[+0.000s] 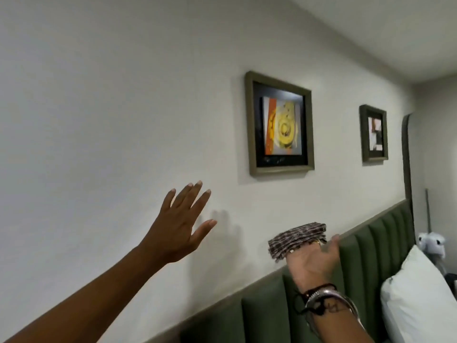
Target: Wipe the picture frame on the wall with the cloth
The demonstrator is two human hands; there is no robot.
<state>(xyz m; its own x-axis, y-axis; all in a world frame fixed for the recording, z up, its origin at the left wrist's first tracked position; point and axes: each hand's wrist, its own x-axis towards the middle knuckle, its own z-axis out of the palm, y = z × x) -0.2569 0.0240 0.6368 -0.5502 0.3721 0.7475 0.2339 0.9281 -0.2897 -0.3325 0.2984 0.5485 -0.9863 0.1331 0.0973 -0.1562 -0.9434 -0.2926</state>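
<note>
A picture frame with an olive-grey border and a yellow and orange print hangs on the white wall, above and between my hands. My left hand is raised near the wall, below and left of the frame, fingers spread, holding nothing. My right hand is palm up below the frame, with a folded checked brown cloth resting on its fingers. The cloth is well below the frame and does not touch it.
A second, smaller picture frame hangs further right on the wall. A green padded headboard runs along the bottom. A white pillow leans at the lower right, with a pale soft toy behind it.
</note>
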